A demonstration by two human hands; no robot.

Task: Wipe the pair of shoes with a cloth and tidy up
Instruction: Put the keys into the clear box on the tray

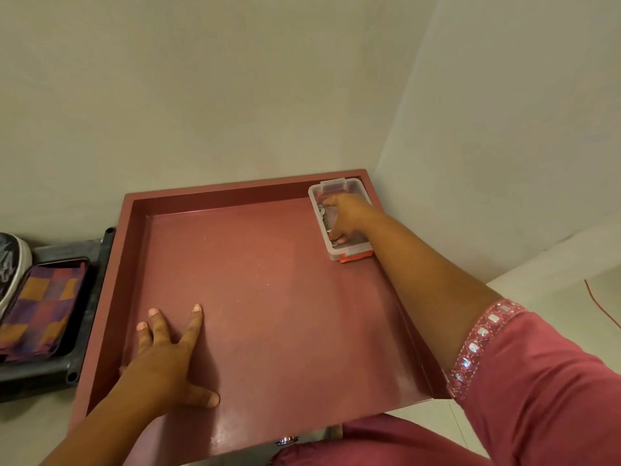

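Drawer [235,264]: smooth painted finish, slight sheen. Box [349,252]: clear glossy plastic. Cloth [40,307]: woven checked fabric. Rack [84,331]: dark plastic, matt.

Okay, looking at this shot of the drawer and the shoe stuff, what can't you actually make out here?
Head view only:
- Contents of the clear plastic box: the right hand covers them; only small metallic bits show, too small to name.
- Shoe: cut off by the left edge; a second shoe is not in view.
- Checked cloth: lower part cut off by the left edge.
- Drawer front and knob: mostly hidden below its near edge.
- Left hand presses flat on the drawer floor.
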